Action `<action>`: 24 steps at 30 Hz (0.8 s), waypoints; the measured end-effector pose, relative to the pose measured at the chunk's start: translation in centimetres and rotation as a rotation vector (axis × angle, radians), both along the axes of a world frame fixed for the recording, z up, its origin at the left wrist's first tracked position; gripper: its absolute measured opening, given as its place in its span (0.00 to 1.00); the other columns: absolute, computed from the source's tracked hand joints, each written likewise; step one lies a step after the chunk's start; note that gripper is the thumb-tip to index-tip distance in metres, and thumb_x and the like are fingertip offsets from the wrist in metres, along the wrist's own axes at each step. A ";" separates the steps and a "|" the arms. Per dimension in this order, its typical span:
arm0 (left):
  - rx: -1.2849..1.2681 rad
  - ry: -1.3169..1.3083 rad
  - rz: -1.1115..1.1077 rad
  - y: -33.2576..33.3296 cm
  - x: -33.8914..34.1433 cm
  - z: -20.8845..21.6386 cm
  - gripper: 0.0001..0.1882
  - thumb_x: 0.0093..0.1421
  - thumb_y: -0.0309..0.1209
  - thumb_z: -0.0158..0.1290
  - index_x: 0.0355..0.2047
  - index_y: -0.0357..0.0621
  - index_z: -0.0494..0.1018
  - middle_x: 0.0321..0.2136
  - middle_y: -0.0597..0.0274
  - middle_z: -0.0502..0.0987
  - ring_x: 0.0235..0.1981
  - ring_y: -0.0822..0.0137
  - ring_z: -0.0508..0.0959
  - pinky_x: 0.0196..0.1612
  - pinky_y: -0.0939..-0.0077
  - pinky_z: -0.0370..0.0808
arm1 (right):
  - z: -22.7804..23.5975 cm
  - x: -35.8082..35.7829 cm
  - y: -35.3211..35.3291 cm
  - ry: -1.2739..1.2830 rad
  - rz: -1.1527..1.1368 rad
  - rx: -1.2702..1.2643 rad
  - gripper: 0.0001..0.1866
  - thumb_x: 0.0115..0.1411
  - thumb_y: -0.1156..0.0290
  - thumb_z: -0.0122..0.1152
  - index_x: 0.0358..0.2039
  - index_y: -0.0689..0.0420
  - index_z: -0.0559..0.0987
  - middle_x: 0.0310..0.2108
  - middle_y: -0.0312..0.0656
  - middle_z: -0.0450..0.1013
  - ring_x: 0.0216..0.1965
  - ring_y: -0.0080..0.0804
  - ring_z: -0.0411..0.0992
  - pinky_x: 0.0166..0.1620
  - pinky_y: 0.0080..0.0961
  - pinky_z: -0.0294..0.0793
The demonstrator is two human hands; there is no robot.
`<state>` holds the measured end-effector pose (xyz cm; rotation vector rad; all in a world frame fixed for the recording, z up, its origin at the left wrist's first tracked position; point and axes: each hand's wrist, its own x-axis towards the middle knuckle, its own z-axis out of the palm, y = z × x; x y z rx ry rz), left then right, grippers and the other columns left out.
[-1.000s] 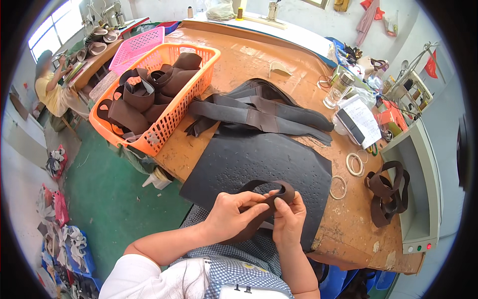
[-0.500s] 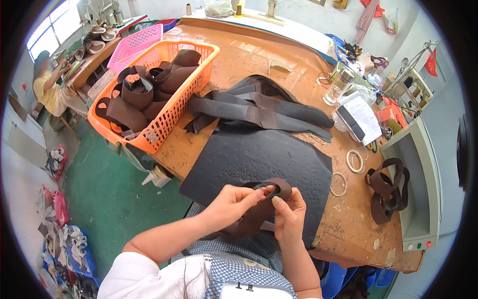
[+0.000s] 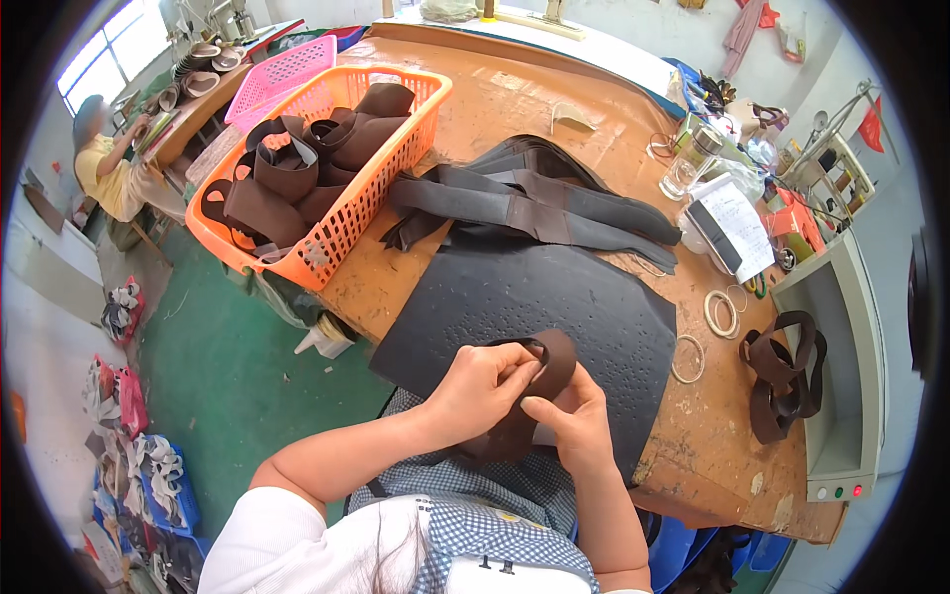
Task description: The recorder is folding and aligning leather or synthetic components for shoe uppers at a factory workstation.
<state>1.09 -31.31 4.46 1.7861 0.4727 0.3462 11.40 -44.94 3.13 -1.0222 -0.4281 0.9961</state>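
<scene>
Above the near edge of the black pitted mat (image 3: 435, 307) I hold a dark brown leather-like strip (image 3: 556, 362) bent into a loop. My left hand (image 3: 482, 388) pinches the loop's left side, its fingertips partly inside the bend. My right hand (image 3: 574, 416) grips the opposite side, with the thumb on the outer face and the other fingers partly hidden. The strip's lower part hangs toward my lap. Past the mat lies a heap of long dark grey and brown strips (image 3: 554, 213).
An orange basket (image 3: 381, 183) of brown looped pieces stands at the left. Rings of off-white tape (image 3: 720, 315), a glass jar (image 3: 688, 168) and more brown loops (image 3: 777, 381) lie right, beside a grey metal housing (image 3: 846, 396). A person (image 3: 104, 163) sits far left.
Both hands have risen slightly on the mat with the strip. Its loop has turned and shows more of the outer brown face. The whole view has shifted a little.
</scene>
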 end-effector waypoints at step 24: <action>-0.234 -0.039 0.046 -2.7 -0.9 -1.3 0.10 0.64 0.27 0.55 0.42 0.33 0.78 0.24 0.61 0.82 0.27 0.80 0.77 0.29 0.82 0.75 | -1.3 1.1 -0.6 -0.027 -0.210 0.029 0.17 0.55 0.82 0.65 0.46 0.59 0.79 0.43 0.39 0.78 0.45 0.26 0.75 0.52 0.27 0.73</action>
